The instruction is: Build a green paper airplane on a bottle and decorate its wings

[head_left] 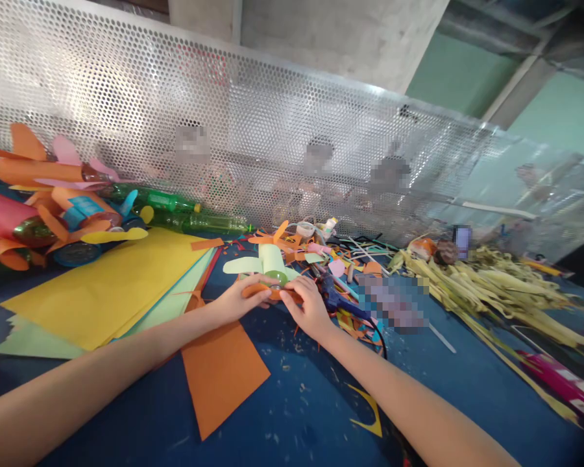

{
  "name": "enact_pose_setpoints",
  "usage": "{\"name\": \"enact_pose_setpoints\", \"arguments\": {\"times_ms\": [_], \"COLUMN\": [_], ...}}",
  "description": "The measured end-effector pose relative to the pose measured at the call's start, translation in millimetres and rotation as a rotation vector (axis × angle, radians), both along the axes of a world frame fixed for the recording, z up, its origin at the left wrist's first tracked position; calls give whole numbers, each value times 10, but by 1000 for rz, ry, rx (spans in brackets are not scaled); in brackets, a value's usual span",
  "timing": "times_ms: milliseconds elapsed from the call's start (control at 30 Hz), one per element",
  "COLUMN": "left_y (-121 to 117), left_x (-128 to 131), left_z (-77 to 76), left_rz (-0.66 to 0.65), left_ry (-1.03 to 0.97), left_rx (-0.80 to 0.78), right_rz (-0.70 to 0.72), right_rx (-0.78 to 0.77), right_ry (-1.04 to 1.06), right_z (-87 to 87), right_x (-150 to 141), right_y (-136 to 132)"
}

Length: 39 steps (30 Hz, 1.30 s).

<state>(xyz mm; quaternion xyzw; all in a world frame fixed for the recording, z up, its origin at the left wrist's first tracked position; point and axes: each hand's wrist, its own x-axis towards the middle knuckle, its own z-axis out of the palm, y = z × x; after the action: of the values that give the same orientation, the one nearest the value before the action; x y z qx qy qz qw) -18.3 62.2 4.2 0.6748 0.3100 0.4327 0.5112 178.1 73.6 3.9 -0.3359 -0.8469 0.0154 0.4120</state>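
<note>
Between my two hands is a toy airplane (273,259) made from a green plastic bottle wrapped in pale green paper, with paper wings at its sides. Its bottle-neck end faces me. An orange paper propeller strip (272,291) lies across that end. My left hand (243,299) is closed on the strip's left side, thumb in front and fingers behind. My right hand (307,303) grips its right side, thumb near the middle. The fingers partly hide the strip and the bottle neck. A blue glue gun (343,298) lies just right of my right hand.
Yellow sheets (111,285) and an orange sheet (224,373) lie to the left. Finished bottle airplanes (43,194) and green bottles (160,200) are behind them. Paper scraps (321,250) and dried husks (481,285) spread rightward. A perforated metal screen (272,130) stands behind.
</note>
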Motion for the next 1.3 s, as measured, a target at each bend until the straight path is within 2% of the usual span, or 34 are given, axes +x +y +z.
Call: {"name": "enact_pose_setpoints", "arguments": {"times_ms": [667, 900, 1200, 1300], "left_y": [-44, 0, 9, -9], "left_x": [22, -13, -24, -17], "left_z": [22, -40, -31, -3], "left_rz": [-6, 27, 42, 21], "left_ry": [-17, 31, 94, 60], "left_rx": [0, 132, 173, 130], "right_rz": [-23, -23, -33, -19], "right_rx": [9, 54, 50, 32], "right_ry": [-3, -14, -5, -9], "right_z": [-36, -43, -58, -37], "right_x": [4, -7, -6, 2], "right_y": [5, 2, 26, 22]}}
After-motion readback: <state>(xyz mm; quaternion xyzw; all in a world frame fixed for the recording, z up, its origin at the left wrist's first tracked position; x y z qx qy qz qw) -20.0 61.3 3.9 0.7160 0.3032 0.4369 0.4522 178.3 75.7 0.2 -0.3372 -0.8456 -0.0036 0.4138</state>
